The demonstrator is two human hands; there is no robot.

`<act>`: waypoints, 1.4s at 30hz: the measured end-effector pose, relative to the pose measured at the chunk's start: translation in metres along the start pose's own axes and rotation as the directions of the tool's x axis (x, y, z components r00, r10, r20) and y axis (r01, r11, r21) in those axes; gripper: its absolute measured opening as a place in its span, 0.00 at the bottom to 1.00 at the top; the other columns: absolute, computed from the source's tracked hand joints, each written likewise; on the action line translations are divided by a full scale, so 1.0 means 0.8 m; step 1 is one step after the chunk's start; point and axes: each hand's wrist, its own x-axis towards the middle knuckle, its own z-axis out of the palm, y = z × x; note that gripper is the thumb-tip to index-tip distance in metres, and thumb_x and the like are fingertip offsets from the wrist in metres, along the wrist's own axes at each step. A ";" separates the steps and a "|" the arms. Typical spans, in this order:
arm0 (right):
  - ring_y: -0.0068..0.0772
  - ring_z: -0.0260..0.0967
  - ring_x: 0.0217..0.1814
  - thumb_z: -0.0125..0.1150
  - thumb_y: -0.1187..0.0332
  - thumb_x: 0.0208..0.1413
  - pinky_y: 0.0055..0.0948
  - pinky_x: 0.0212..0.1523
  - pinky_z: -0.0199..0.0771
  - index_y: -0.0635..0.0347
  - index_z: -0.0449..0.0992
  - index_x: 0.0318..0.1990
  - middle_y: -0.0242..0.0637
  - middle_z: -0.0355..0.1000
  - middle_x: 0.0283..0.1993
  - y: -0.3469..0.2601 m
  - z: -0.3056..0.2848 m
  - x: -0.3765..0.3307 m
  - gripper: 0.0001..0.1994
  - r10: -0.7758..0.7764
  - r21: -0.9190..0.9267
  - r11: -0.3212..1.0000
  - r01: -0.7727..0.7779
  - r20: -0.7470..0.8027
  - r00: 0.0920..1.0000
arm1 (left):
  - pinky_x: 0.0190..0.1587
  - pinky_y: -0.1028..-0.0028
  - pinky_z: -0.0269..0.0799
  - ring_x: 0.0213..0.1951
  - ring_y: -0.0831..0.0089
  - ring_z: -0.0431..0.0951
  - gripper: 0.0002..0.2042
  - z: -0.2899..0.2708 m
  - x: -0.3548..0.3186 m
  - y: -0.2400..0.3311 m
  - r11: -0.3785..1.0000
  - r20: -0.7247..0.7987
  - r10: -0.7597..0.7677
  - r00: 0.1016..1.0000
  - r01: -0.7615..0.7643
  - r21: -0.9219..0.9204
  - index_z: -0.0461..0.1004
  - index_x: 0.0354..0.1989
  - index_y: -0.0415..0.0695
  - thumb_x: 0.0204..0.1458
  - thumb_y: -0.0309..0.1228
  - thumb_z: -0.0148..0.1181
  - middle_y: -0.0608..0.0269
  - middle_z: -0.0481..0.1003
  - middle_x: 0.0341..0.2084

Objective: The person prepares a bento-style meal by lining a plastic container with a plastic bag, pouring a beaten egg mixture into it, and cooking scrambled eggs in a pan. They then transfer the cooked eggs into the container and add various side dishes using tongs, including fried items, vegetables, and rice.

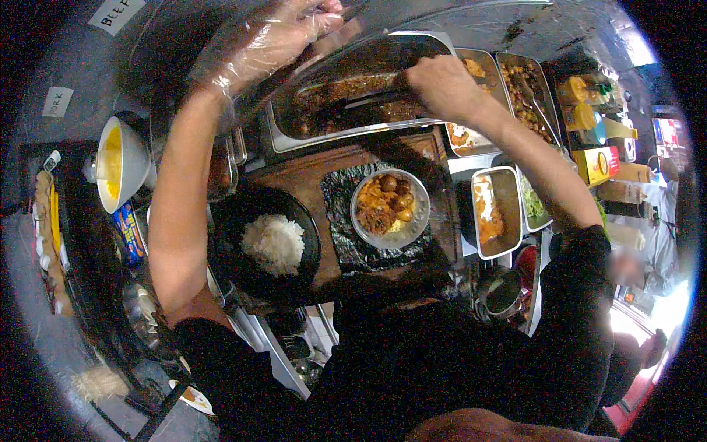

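My left hand (291, 37), in a clear plastic glove, is raised at the top with its fingers closed near a see-through sheet or cover; what they grip is hard to make out. My bare right hand (444, 85) is a fist over the large metal food pan (276, 140), closed on a dark utensil (375, 97) that reaches over dark chopped food. Closer to me, a round clear bowl (420, 221) of meat, small brown eggs and yellow bits stands on a black sheet (335, 247). Left of it, white rice (274, 244) lies on a black plate (313, 254).
The brown board (294, 177) carries bowl and plate. To the right stand smaller food pans (497, 254), sauce bottles (585, 116) and a yellow box (595, 166). A white bowl (136, 162) with yellow food is at left. Below right sits a metal pot (504, 295).
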 end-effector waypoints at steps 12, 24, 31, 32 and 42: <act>0.43 0.75 0.28 0.64 0.61 0.47 0.40 0.33 0.74 0.59 0.80 0.37 0.46 0.76 0.26 0.056 -0.074 -0.086 0.13 0.231 0.535 0.793 -0.291 0.179 0.956 | 0.41 0.75 0.68 0.38 0.76 0.69 0.08 0.008 0.007 0.044 0.895 -0.047 -0.060 0.997 0.075 0.440 0.71 0.41 0.41 0.61 0.32 0.52 0.69 0.71 0.33; 0.31 0.75 0.41 0.64 0.72 0.49 0.28 0.38 0.73 0.59 0.77 0.51 0.41 0.77 0.46 0.008 -0.151 -0.246 0.19 0.158 0.592 0.712 -0.376 0.387 0.908 | 0.38 0.75 0.69 0.35 0.77 0.72 0.07 0.031 -0.008 0.053 0.854 -0.031 -0.046 0.998 0.055 0.517 0.73 0.39 0.38 0.59 0.30 0.54 0.68 0.75 0.30; 0.48 0.73 0.35 0.65 0.70 0.45 0.41 0.33 0.70 0.52 0.75 0.53 0.42 0.76 0.40 -0.063 -0.161 -0.248 0.22 0.113 0.309 0.934 -0.182 0.228 0.967 | 0.43 0.65 0.70 0.37 0.64 0.77 0.11 0.051 -0.008 0.046 0.734 -0.047 -0.079 0.996 0.090 0.673 0.74 0.40 0.43 0.57 0.38 0.55 0.56 0.78 0.33; 0.48 0.73 0.35 0.65 0.69 0.46 0.42 0.33 0.71 0.53 0.75 0.52 0.41 0.75 0.38 -0.063 -0.164 -0.251 0.22 0.161 0.263 0.939 -0.223 0.235 0.958 | 0.43 0.64 0.70 0.38 0.63 0.77 0.11 0.055 -0.011 0.050 0.717 -0.054 -0.107 0.993 0.115 0.687 0.75 0.40 0.43 0.57 0.38 0.55 0.55 0.78 0.33; 0.43 0.78 0.43 0.69 0.72 0.45 0.34 0.44 0.74 0.65 0.76 0.50 0.49 0.77 0.42 -0.049 -0.160 -0.276 0.22 0.330 0.521 0.747 -0.413 0.249 0.911 | 0.49 0.56 0.70 0.44 0.48 0.76 0.14 0.083 -0.006 -0.015 0.514 0.031 0.050 0.998 -0.052 0.856 0.73 0.43 0.44 0.58 0.41 0.52 0.47 0.77 0.38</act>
